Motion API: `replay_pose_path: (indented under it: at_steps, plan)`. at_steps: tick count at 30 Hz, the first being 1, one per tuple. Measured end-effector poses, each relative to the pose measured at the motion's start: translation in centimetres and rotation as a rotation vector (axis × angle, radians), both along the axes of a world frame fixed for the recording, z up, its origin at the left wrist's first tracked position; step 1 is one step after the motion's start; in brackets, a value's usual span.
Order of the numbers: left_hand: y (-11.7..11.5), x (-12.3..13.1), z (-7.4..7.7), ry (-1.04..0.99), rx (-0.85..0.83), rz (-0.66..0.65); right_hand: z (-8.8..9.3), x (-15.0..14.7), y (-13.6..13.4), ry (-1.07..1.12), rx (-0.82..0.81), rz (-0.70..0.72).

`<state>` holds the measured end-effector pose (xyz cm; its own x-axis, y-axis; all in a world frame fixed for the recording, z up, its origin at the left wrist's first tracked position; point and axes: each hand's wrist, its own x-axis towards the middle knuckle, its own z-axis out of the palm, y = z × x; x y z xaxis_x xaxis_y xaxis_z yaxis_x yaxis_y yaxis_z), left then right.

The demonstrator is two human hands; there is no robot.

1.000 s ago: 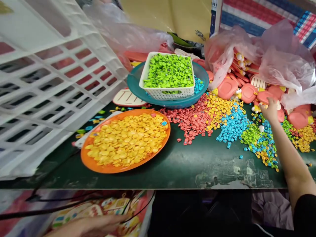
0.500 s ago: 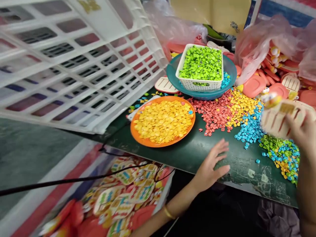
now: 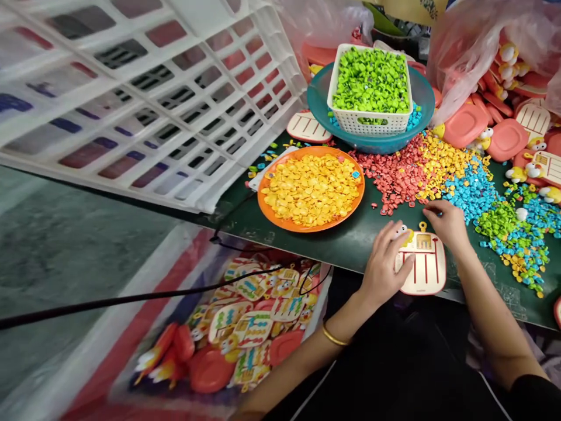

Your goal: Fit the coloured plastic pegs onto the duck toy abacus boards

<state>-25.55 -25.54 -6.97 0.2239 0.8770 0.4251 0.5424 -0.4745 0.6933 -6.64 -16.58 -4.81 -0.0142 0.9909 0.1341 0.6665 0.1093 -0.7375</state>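
A cream board with red slots [image 3: 421, 272] and a yellow duck-like head lies flat at the table's near edge. My left hand [image 3: 385, 266] rests over its left side, fingers spread and touching it. My right hand [image 3: 449, 225] is just above the board's upper right corner, thumb and index finger pinched near the red pieces; what the pinch holds, if anything, is too small to make out. Beyond the hands lie loose red pieces [image 3: 394, 178], yellow pieces [image 3: 442, 161], blue pieces [image 3: 471, 190] and green pieces [image 3: 495, 221].
An orange plate [image 3: 262, 202] of yellow pieces stands left of the hands. Behind it, a white basket of green pieces [image 3: 370, 121] sits in a blue bowl [image 3: 318, 96]. A white crate [image 3: 175, 134] leans at the left. Finished-looking boards [image 3: 254, 327] fill a bag below.
The board has come down from the right onto the table. My left hand now touches it, and my right hand has let it go and moved left to the pieces. The view has shifted.
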Motion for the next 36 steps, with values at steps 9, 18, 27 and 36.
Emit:
replay_pose_path:
  at_steps: [9,18,27,36]
  plan:
    - [-1.1,-0.5,-1.2,0.107,-0.117,-0.276,-1.9,2.3,-7.9,-0.045,0.143,-0.006]
    - [-1.2,0.2,-1.7,0.214,-0.113,-0.275,-1.9,0.4,-9.4,-0.038,0.239,0.255]
    - [-1.1,0.5,-2.0,0.16,0.075,-0.228,0.5,-4.6,4.2,-0.479,-0.069,0.167]
    - [-1.2,0.8,-2.0,-0.026,0.102,-0.068,0.9,1.4,-5.9,-0.119,0.052,0.047]
